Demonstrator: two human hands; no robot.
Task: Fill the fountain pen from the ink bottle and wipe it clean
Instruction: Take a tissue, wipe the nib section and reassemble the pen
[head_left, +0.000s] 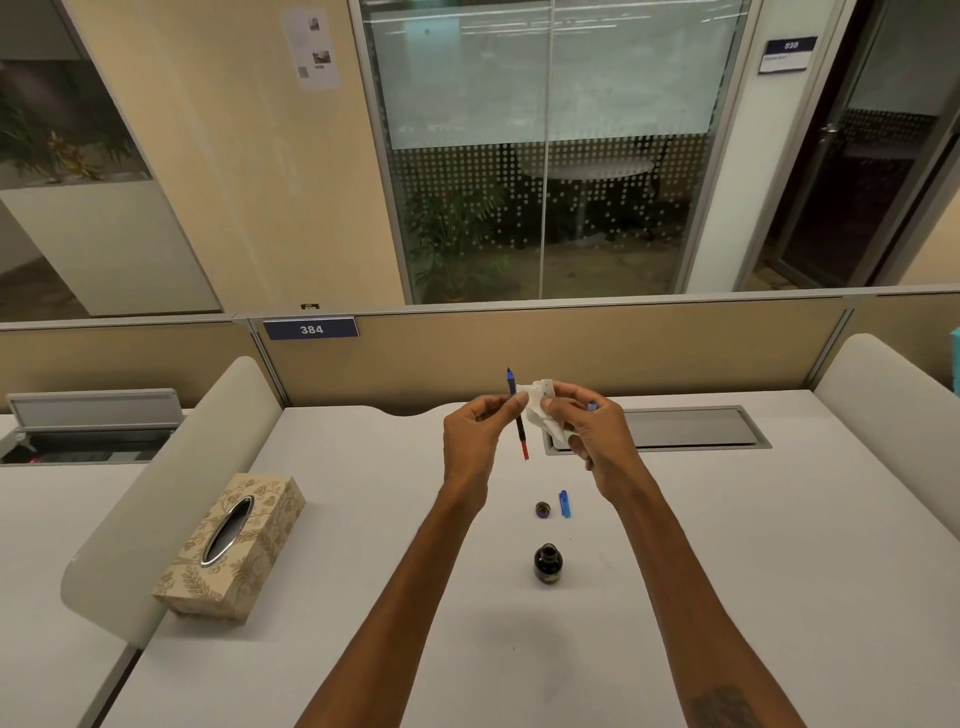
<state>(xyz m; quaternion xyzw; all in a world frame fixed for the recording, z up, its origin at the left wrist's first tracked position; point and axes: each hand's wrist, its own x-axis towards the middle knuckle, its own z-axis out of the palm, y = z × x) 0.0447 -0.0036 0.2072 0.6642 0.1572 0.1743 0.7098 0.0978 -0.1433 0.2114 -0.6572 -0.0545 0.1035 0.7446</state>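
The left hand (470, 441) pinches the pen (520, 426) near its middle with thumb and fingertips. The pen stands almost straight up above the table (363, 571), blue tip on top, red end down. The right hand (602, 441) pinches a crumpled white tissue (535, 410) against the pen's upper part. Below, the open ink bottle (548, 564) stands on the table, with its lid (543, 509) and a blue pen cap (564, 504) close behind. A tissue box (231, 545) lies far left.
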